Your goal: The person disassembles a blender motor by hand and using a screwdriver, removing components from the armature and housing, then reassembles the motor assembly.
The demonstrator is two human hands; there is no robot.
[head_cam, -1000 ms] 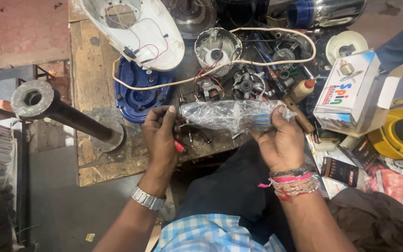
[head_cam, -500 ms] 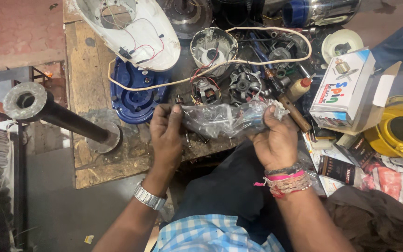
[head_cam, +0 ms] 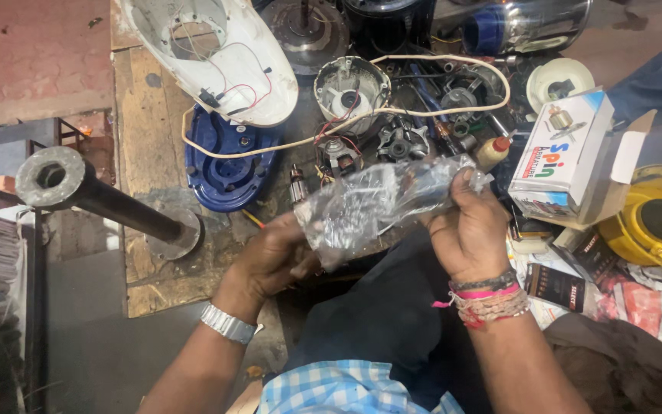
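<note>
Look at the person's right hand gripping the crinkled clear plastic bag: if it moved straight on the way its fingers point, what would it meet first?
Probably the small cream bottle with a red cap, just beyond the right hand; depth is unclear.

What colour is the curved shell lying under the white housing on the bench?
Dark blue shell, clearest in the head view.

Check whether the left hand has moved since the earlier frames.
Yes. The left hand has dropped from the plastic-wrapped part's end toward the person, away from the blue housing.
</note>
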